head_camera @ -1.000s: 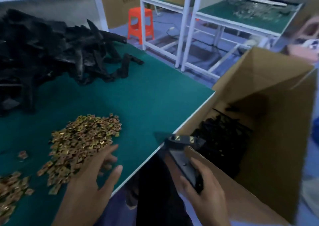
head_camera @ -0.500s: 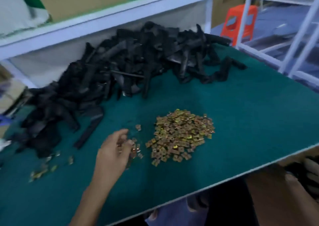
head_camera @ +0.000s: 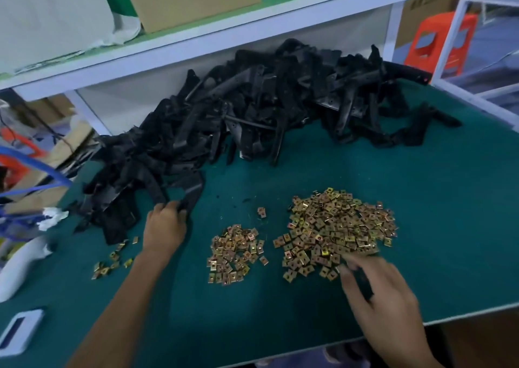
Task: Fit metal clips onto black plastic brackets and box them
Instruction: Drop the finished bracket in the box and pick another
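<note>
A long heap of black plastic brackets (head_camera: pixel 252 120) runs along the back of the green table (head_camera: pixel 435 213). My left hand (head_camera: pixel 165 228) grips the near end of one black bracket (head_camera: pixel 192 192) at the front of the heap. Two piles of small gold metal clips lie in front: a big pile (head_camera: pixel 337 227) and a smaller pile (head_camera: pixel 236 254). My right hand (head_camera: pixel 379 294) reaches into the near edge of the big pile, fingertips among the clips; whether it pinches one is blurred.
A few stray clips (head_camera: pixel 112 261) lie at the left. White objects (head_camera: pixel 19 261) and a blue-strapped bundle (head_camera: pixel 28 176) crowd the left edge. A white shelf (head_camera: pixel 224 33) with a cardboard box (head_camera: pixel 193 0) overhangs the heap. An orange stool (head_camera: pixel 441 42) stands beyond the right edge.
My view swung left, away from the cardboard box. My left hand went from the clips to the bracket heap and took hold of a bracket. My right hand came onto the big clip pile.
</note>
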Demonstrator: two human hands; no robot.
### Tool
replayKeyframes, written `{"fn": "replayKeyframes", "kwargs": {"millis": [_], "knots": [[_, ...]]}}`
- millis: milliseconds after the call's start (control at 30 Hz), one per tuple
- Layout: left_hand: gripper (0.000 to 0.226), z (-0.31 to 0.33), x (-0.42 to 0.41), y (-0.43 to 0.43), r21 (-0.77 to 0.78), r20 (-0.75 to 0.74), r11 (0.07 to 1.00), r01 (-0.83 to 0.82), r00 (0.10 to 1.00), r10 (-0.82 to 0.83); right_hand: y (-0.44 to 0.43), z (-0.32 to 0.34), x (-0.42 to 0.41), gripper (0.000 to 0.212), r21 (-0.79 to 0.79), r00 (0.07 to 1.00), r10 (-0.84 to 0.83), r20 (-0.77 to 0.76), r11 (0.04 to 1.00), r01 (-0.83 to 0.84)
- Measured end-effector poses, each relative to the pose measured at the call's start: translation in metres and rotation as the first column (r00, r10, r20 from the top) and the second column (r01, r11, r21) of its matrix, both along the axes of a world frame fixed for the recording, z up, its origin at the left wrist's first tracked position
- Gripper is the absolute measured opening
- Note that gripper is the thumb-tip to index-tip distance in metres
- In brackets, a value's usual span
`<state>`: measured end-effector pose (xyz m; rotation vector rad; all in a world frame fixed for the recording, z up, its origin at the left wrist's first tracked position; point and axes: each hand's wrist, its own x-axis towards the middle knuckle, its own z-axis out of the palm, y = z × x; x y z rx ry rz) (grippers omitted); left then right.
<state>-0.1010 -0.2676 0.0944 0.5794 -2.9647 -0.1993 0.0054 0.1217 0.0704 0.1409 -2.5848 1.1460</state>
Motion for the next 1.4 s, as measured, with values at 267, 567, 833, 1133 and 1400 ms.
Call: {"fn": "replayKeyframes", "kwargs": {"millis": [267,567,833,1133,1400], "knots": [[0.018,0.015,-0.006,0.007,0.460,0.022,0.878,-0.129,0.991,0.134,0.000,0.002,0.000,0.029,-0.009,1.000,-0.008,-0.007,1.000,0.008],[0.015,0.068,0.087,0.190,0.896,-0.285,0.262,0.358,0.918,-0.278,-0.027,0.034,0.003,0.037,-0.742,0.931,0.284,0.229,0.671,-0.022],[0.019,0.018,0.080,0.189,0.342,-0.230,0.762,0.550,0.835,-0.499,0.000,0.025,-0.004,0.020,-0.762,0.967,0.067,0.247,0.630,0.151],[0.026,0.003,0.039,0.173,0.170,-0.139,0.828,0.534,0.845,-0.516,0.002,0.013,-0.005,0.062,-0.520,0.973,0.068,0.218,0.852,0.057],[0.006,0.023,0.033,0.166,0.585,-0.124,0.745,0.321,0.943,-0.309,-0.002,0.009,-0.007,0.060,-0.374,0.982,0.106,0.158,0.927,-0.040]]}}
